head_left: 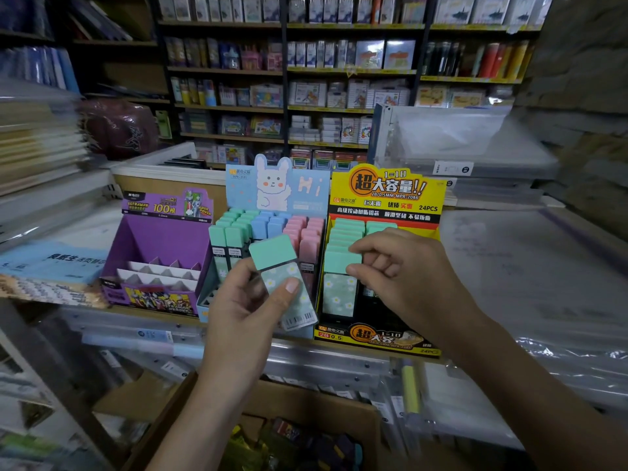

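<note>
Farthest back, tall store shelving point(353, 71) packed with stationery fills the wall. Nearer, a long shelf point(292, 342) carries three display boxes side by side along its front edge, with plastic-wrapped sheets lying towards its right end. Below its front edge an open cardboard box point(306, 402) holds dark, mixed packets.

Of the three, the yellow display box point(387, 192) stands on the right, stocked with rows of mint-capped cases. The blue display box point(275, 188), with a rabbit on its header card, stands in the middle, touching the yellow one, and holds mint, blue and pink cases. The purple display box point(159, 239) stands on the left, just beside the blue one, with only white dividers showing inside.

The left hand point(244, 311) is raised in front of the blue box, its fingers curled behind the held case point(272, 254) and its thumb pressed across the flowered face. That case tilts with its mint cap up and to the left and its barcode end low, clear of every box, between the blue and yellow ones.

The right hand point(407, 266) reaches into the yellow box with fingers curled, thumb and forefinger pinching the right end of the cap of the front case point(339, 294), which stands upright in the front row at the box's left side.
</note>
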Demonstrator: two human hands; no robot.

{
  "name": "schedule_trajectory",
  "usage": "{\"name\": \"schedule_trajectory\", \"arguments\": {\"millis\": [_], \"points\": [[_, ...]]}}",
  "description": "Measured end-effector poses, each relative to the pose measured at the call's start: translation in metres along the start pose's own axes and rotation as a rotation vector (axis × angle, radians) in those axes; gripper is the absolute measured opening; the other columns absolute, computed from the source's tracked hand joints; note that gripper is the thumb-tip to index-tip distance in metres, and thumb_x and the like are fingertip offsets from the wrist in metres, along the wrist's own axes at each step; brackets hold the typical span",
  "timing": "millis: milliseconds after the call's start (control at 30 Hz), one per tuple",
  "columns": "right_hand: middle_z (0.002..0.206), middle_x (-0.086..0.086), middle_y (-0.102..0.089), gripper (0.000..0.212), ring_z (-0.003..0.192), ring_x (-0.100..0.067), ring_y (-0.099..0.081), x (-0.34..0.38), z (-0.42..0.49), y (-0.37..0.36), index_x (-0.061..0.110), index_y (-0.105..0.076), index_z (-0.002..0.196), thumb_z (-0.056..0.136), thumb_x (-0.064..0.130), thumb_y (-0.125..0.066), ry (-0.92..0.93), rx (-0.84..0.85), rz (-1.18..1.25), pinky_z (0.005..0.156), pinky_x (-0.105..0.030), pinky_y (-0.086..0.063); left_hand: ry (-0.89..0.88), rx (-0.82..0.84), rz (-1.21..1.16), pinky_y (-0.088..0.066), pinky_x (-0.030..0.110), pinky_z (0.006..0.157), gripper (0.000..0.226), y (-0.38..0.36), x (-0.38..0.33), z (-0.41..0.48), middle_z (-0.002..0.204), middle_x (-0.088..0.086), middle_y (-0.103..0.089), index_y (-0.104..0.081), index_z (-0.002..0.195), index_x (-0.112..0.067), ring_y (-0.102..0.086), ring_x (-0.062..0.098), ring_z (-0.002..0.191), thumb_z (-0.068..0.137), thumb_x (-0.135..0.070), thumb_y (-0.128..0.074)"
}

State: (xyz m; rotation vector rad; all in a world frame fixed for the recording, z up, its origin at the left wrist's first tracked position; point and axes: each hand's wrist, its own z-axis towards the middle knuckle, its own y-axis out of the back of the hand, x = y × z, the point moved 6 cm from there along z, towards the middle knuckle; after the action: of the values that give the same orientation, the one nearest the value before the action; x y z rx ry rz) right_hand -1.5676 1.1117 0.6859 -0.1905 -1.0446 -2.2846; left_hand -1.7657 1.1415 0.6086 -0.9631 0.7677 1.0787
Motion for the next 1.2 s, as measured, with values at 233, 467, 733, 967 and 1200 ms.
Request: {"name": "schedule_trajectory", "arguments": {"millis": [233,467,733,967,1200], "points": [[0.072,0.011,-0.066,0.022,0.062,-0.012,-0.062,0.000,-0.001,0.028,0.022,-0.076,0.106,0.085,0.016,-0.077,-0.077,-0.091,0.048,0.065,-0.020,-0.055,-0.061,0.105,0.058,-0.060,0.031,0.078,0.030,-0.023,-0.009,0.010,0.112,-0.001,-0.078,-0.072,0.118,-0.028,-0.073,0.020,0.104,0.089,-0.025,-0.070],[0.074,0.004,-0.070,0.013,0.067,-0.012,-0.063,-0.037,-0.014,0.079,0.020,-0.076,0.093,0.086,0.011,-0.073,-0.234,-0.226,0.047,0.067,-0.011,-0.048,-0.074,0.108,0.170,-0.056,0.058,0.087,0.022,-0.032,0.001,0.012,0.104,0.020,-0.071,-0.074,0.110,-0.036,-0.067,0.041,0.102,0.089,-0.028,-0.074],[0.074,0.007,-0.067,0.014,0.069,-0.009,-0.064,-0.069,-0.039,0.072,0.023,-0.072,0.073,0.082,0.013,-0.076,-0.331,-0.037,-0.169,0.066,-0.029,-0.051,-0.076,0.168,0.275,-0.059,0.038,0.089,0.029,-0.037,0.011,0.011,0.112,-0.008,-0.077,-0.071,0.120,-0.026,-0.071,0.015,0.106,0.094,-0.013,-0.067],[0.076,0.010,-0.064,0.017,0.070,-0.004,-0.059,-0.072,-0.046,0.069,0.026,-0.067,0.072,0.082,0.013,-0.073,-0.305,-0.065,-0.191,0.061,-0.018,-0.042,-0.105,0.207,0.476,-0.056,0.035,0.085,0.035,-0.033,0.007,0.011,0.111,-0.012,-0.075,-0.068,0.122,-0.036,-0.069,0.012,0.104,0.099,-0.010,-0.063],[0.075,0.010,-0.063,0.024,0.071,-0.003,-0.059,-0.072,-0.049,0.069,0.033,-0.061,0.072,0.082,0.013,-0.072,-0.293,-0.092,-0.166,0.060,-0.016,-0.039,-0.106,0.174,0.511,-0.054,0.057,0.077,0.020,-0.031,0.002,0.014,0.090,0.005,-0.066,-0.063,0.104,-0.020,-0.064,0.030,0.087,0.090,-0.020,-0.077]]}}
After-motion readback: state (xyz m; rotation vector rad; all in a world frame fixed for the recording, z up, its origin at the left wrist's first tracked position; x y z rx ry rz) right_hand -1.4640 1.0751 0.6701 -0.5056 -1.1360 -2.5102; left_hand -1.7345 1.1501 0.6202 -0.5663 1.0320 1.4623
